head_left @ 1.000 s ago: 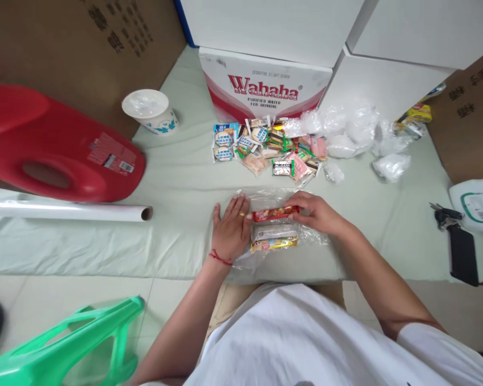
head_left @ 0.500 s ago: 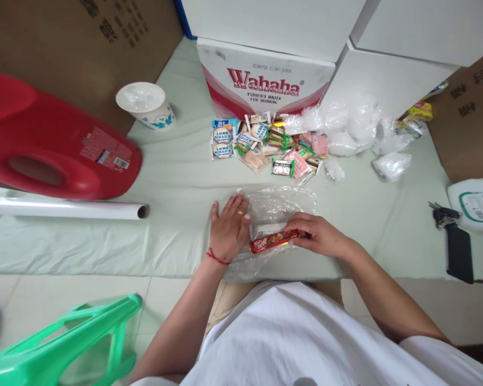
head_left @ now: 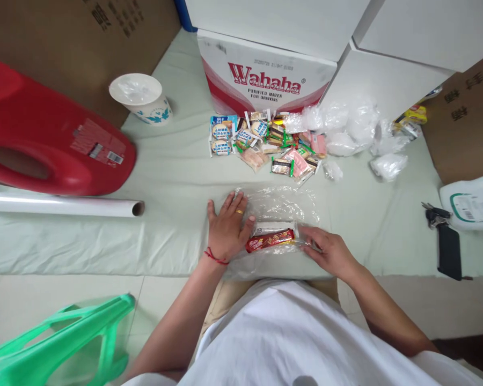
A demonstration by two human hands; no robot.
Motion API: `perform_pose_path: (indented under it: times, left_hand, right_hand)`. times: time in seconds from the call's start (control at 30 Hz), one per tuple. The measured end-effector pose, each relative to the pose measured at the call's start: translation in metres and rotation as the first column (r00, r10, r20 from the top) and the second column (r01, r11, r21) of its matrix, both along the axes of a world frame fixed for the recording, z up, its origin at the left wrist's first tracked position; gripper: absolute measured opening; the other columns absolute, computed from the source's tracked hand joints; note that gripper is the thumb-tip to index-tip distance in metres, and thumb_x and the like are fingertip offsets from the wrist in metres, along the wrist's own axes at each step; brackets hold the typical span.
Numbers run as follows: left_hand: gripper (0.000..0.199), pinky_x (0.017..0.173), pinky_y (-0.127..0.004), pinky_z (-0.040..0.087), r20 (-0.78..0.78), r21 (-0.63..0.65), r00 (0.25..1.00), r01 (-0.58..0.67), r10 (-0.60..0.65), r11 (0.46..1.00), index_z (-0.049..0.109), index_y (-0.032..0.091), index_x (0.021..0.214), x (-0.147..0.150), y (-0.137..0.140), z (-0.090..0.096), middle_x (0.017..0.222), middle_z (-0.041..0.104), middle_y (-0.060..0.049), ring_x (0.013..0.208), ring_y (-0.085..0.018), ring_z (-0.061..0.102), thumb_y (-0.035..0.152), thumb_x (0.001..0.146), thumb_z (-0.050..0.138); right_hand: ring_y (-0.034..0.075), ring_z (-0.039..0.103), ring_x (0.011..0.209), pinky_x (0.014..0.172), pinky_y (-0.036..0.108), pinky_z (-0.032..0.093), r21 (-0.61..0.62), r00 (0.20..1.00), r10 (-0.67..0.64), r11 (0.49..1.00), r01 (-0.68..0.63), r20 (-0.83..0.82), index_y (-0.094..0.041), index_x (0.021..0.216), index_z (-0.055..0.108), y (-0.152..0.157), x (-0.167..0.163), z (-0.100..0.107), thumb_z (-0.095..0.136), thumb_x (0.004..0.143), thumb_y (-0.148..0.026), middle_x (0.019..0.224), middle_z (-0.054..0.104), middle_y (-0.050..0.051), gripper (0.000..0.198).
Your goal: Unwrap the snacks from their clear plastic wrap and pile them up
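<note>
Red bar (head_left: 270,240) over film (head_left: 282,201), near tabletop (head_left: 165,246) front edge | my left hand (head_left: 227,228) flat, right hand (head_left: 330,252) unclenched | likely placing; next: steadying film

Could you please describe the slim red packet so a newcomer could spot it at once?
Find the Wahaha box at the back. In front of it, the slim packet lies between the left hand and right hand. Its red colour distinguishes it from the white packet alongside.

They wear a white shirt (head_left: 282,332), red bracelet (head_left: 216,257), gold ring (head_left: 239,212)
</note>
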State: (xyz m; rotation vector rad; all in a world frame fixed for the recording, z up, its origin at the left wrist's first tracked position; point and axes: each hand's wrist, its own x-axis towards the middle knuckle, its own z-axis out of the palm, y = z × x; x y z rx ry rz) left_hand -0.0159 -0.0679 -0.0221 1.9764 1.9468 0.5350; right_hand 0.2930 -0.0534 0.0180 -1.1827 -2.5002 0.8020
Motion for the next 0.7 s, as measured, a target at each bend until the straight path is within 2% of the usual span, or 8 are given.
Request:
perform_pose_path:
  times: [0.07,0.13,0.33,0.4,0.5,0.57,0.63,0.7]
  left_hand:
    - [0.06,0.127,-0.073,0.004,0.002,0.008,1.0,0.0,0.0,1.0,0.052,0.018,0.153,0.0,0.0,-0.001,0.165,0.045,-0.015,0.157,-0.034,0.036,0.047,0.107,0.027]
    - [0.06,0.126,-0.074,0.004,0.001,0.01,1.0,0.0,0.0,1.0,0.052,0.018,0.153,0.001,0.0,-0.001,0.164,0.045,-0.015,0.157,-0.034,0.036,0.046,0.107,0.027]
    - [0.059,0.126,-0.076,0.006,-0.017,-0.003,1.0,-0.008,0.008,1.0,0.052,0.018,0.153,0.003,0.002,0.001,0.164,0.046,-0.014,0.156,-0.035,0.037,0.046,0.106,0.031]
    - [0.058,0.126,-0.076,0.007,-0.017,-0.003,1.0,-0.008,0.008,1.0,0.053,0.018,0.153,0.002,0.002,0.002,0.164,0.046,-0.014,0.156,-0.035,0.037,0.045,0.106,0.031]
    - [0.057,0.126,-0.075,0.008,0.001,0.01,1.0,-0.004,0.004,1.0,0.055,0.019,0.151,0.0,0.001,0.001,0.163,0.048,-0.014,0.155,-0.034,0.039,0.045,0.107,0.029]
    - [0.057,0.126,-0.074,0.009,0.02,0.027,1.0,0.005,-0.005,1.0,0.055,0.019,0.151,-0.002,0.0,-0.002,0.162,0.05,-0.014,0.155,-0.034,0.04,0.045,0.108,0.027]
    - [0.057,0.126,-0.073,0.008,0.038,0.048,0.999,0.013,-0.015,0.999,0.056,0.02,0.15,-0.005,-0.002,-0.005,0.16,0.052,-0.014,0.155,-0.034,0.04,0.044,0.108,0.026]
    - [0.056,0.126,-0.072,0.009,0.055,0.071,0.998,0.023,-0.027,0.997,0.057,0.02,0.148,-0.007,-0.003,-0.007,0.159,0.053,-0.014,0.155,-0.033,0.039,0.043,0.108,0.026]
  right_hand:
    - [0.016,0.066,0.071,0.064,0.028,0.053,-0.024,0.998,0.057,0.998,-0.057,0.006,-0.025,0.12,0.07,-0.006,0.008,0.004,0.05,0.107,-0.03,0.091,0.069,0.005,0.024]
    - [0.014,0.065,0.071,0.064,0.026,0.051,-0.069,0.989,0.147,0.987,-0.147,0.002,-0.023,0.107,0.073,-0.01,0.012,0.012,0.049,0.107,-0.027,0.091,0.069,0.006,0.025]
    - [0.015,0.067,0.08,0.071,0.025,0.052,-0.206,0.943,0.279,0.927,-0.314,-0.181,-0.021,0.112,0.074,-0.001,0.013,0.054,0.062,0.103,-0.03,0.095,0.072,0.007,0.017]
    - [0.013,0.065,0.074,0.067,0.024,0.049,-0.205,0.957,0.2,0.948,-0.243,-0.212,-0.02,0.108,0.074,0.017,0.013,0.063,0.062,0.103,-0.031,0.088,0.071,0.005,0.017]
    - [0.013,0.059,0.065,0.061,0.025,0.044,-0.104,0.989,-0.039,0.994,0.023,-0.146,-0.02,0.095,0.076,0.065,0.009,0.065,0.063,0.101,-0.035,0.08,0.071,0.003,0.021]
    - [0.015,0.061,0.068,0.065,0.027,0.045,-0.024,0.975,-0.188,0.982,0.187,-0.117,-0.02,0.093,0.077,0.107,-0.001,0.062,0.065,0.097,-0.037,0.082,0.073,0.003,0.021]
    - [0.018,0.062,0.07,0.068,0.029,0.046,0.062,0.966,-0.25,0.965,0.254,-0.072,-0.019,0.094,0.077,0.154,-0.019,0.059,0.064,0.093,-0.034,0.083,0.073,0.003,0.02]
    - [0.02,0.062,0.073,0.073,0.032,0.046,0.202,0.973,-0.229,0.954,0.221,0.017,-0.019,0.094,0.078,0.201,-0.045,0.057,0.061,0.09,-0.027,0.086,0.073,0.005,0.019]
